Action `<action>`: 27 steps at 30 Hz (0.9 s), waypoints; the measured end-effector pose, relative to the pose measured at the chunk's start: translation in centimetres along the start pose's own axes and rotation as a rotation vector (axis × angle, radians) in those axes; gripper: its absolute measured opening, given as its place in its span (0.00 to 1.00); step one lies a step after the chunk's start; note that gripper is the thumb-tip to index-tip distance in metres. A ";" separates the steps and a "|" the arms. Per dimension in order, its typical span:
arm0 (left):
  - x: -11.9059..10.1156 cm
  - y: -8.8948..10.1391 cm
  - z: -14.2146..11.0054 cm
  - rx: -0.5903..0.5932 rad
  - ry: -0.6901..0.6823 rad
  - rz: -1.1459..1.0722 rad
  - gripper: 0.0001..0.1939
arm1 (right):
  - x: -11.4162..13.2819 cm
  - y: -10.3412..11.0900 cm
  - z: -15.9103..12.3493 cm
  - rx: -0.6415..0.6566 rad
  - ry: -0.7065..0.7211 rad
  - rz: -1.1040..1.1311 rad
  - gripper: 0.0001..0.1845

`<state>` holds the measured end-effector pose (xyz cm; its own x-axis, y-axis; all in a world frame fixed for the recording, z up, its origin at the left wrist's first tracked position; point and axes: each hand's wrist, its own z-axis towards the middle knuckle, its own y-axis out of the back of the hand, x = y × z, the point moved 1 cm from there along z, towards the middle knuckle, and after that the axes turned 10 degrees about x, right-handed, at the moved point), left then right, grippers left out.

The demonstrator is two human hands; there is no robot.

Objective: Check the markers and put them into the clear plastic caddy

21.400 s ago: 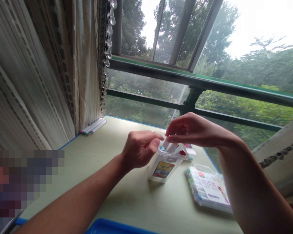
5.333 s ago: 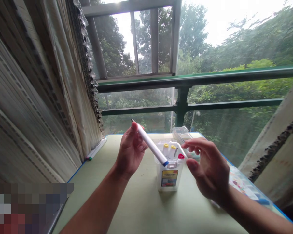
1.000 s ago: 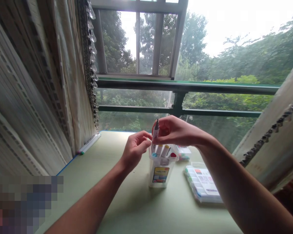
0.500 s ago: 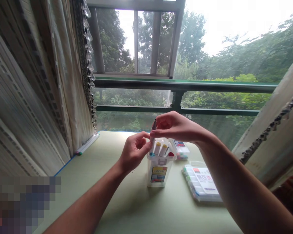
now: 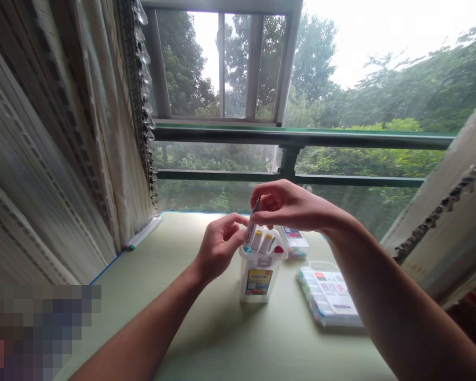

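A slim pale marker (image 5: 253, 225) with a dark grey tip leans above the left part of a clear plastic marker box (image 5: 255, 295). My right hand (image 5: 283, 203) is closed in a pinch on its upper part, near the tip. Lower down, the curled thumb and index finger of my left hand (image 5: 222, 243) close at the marker's side; their exact contact is partly hidden. Inside the box stand white markers with yellow ends (image 5: 267, 239), along with a red-ended marker (image 5: 278, 249) and a blue-ended one (image 5: 248, 248). A printed label (image 5: 258, 282) covers the box's front.
On the pale green table (image 5: 206, 338), a flat clear case of pens (image 5: 329, 296) lies to the right. Behind the box sits a smaller clear pack (image 5: 295, 241). Pens (image 5: 143, 234) lie by the left curtain (image 5: 103, 132). A railing (image 5: 222, 135) crosses the window.
The marker's tip has tilted and shifted slightly right with my right hand. My left hand stays nearly in place. The view has moved a little.
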<state>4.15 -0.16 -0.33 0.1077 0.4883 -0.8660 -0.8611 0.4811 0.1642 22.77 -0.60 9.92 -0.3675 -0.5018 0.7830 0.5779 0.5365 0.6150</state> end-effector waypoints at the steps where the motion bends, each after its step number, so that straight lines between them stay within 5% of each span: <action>1: 0.0 0.0 0.0 -0.002 0.002 -0.009 0.14 | 0.0 0.0 0.0 0.004 -0.003 0.002 0.07; 13: 0.2 0.0 -0.1 -0.030 0.038 -0.019 0.12 | -0.5 0.0 0.2 -0.011 -0.023 -0.123 0.16; 27: 0.3 0.0 -0.1 -0.015 0.005 0.007 0.12 | -0.9 -0.3 0.4 0.079 -0.038 -0.189 0.14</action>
<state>4.14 -0.11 -0.65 0.0998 0.4880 -0.8671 -0.8692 0.4669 0.1628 22.67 -0.03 9.10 -0.4920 -0.5738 0.6547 0.4371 0.4876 0.7558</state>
